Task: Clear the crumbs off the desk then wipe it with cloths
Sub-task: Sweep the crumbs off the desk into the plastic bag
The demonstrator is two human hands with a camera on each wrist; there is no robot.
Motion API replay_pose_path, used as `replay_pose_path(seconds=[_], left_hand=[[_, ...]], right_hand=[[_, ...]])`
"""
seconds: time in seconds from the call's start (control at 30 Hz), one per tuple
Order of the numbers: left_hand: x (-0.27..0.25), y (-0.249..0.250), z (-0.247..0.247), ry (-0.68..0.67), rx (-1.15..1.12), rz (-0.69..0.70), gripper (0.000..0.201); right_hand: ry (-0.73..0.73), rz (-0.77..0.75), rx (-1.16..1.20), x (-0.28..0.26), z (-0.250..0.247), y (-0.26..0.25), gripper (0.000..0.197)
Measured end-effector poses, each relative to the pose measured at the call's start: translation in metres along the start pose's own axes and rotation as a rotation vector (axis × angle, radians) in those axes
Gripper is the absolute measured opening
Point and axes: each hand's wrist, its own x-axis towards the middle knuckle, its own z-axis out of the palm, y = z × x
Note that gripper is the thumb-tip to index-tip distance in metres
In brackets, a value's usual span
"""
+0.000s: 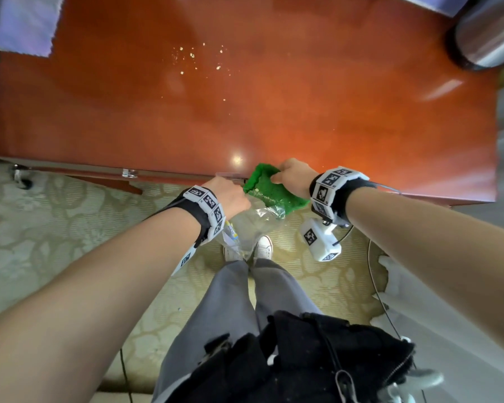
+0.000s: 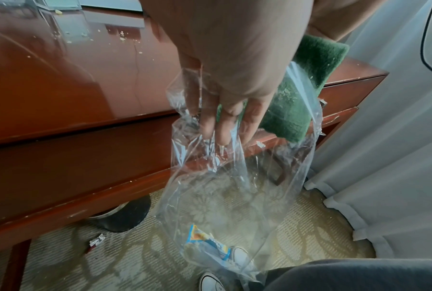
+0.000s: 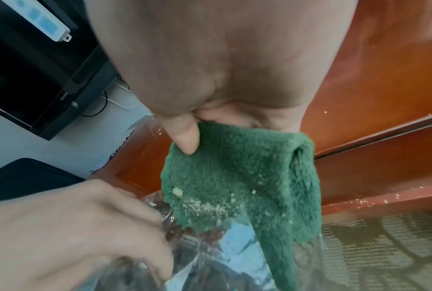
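The right hand pinches the top of a green cloth between thumb and curled fingers, its crumb-dusted lower end hanging into the mouth of a clear plastic bag. The left hand grips the bag's rim with curled fingers just below the desk edge. More crumbs lie scattered mid-desk, well apart from both hands.

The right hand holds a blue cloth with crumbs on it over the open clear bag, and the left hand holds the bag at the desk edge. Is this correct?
Not quite: the cloth in the right hand is green, not blue, as the right wrist view shows. The rest is correct: crumbs cling to it above the clear bag, which the left hand holds at the desk edge.
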Motion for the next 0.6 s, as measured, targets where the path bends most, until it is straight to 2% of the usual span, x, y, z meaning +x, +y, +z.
replay_pose_path(seconds=[0.17, 0.27, 0.4, 0.5, 0.6], left_hand=[[-0.011, -0.002, 0.003, -0.017, -0.034, -0.035, 0.036], [-0.019, -0.006, 0.01, -0.014, -0.041, -0.058, 0.035], [-0.031, -0.01, 0.015, -0.017, -0.072, -0.076, 0.03], [-0.036, -0.011, 0.016, 0.011, -0.074, -0.067, 0.028], [-0.04, -0.016, 0.015, 0.046, -0.071, -0.049, 0.028]], right_hand=[[0.07, -0.019, 0.15, 0.006, -0.013, -0.005, 0.031], [0.082, -0.035, 0.149, 0.005, -0.019, -0.015, 0.03], [-0.001, -0.093, -0.047, -0.003, -0.007, -0.025, 0.029], [-0.049, -0.14, -0.205, -0.013, 0.012, -0.027, 0.019], [-0.11, -0.152, -0.347, -0.013, 0.032, -0.032, 0.032]])
